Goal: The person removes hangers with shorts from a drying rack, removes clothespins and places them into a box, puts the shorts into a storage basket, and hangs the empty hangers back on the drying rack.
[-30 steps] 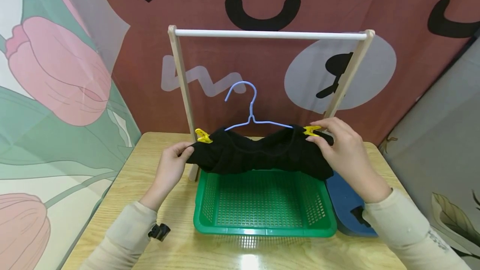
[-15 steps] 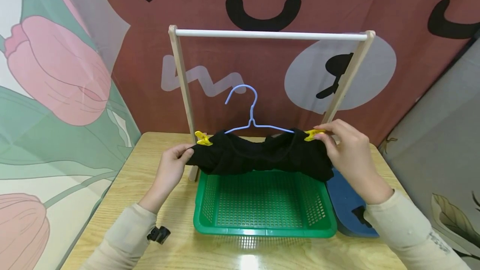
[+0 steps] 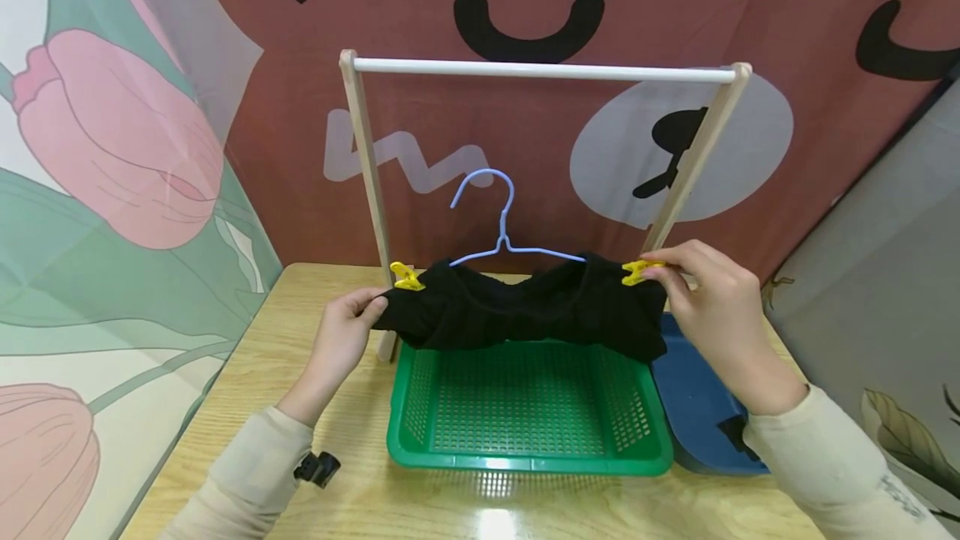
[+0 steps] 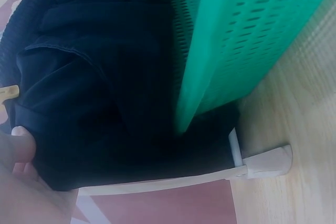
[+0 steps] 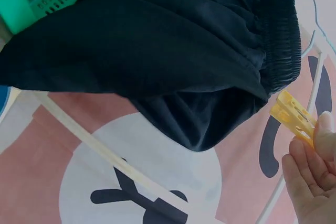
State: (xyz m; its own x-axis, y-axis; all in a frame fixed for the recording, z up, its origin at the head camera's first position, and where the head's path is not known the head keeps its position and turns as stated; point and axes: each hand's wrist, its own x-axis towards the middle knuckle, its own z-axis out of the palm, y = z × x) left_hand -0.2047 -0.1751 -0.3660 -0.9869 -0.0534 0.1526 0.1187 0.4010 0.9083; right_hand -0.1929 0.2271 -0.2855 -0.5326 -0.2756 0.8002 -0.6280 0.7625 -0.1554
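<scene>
Black pants [image 3: 517,315] with a gathered elastic waistband [image 5: 281,35] hang from a light-blue wire hanger [image 3: 502,223]. My left hand [image 3: 348,323] pinches their left corner between thumb and fingers, just below a yellow clothespin [image 3: 407,277] clipped at the waist. In the left wrist view the thumb [image 4: 23,144] lies on the dark cloth. At the right, my right hand [image 3: 708,298] pinches a second yellow clothespin [image 3: 639,271] by its handles. In the right wrist view this clothespin's tip [image 5: 278,111] is right at the waistband's corner.
A green perforated basket [image 3: 525,463] stands below the pants on the wooden table [image 3: 315,490]. Right of it lies a blue tray [image 3: 693,407]. Behind rises a wooden rack with a white crossbar [image 3: 543,69]. A small black device [image 3: 318,468] is by the left sleeve.
My right hand and its clothespin have shifted right, toward the waistband's outer end. The hanger has dipped slightly. My left hand keeps its hold and has hardly moved.
</scene>
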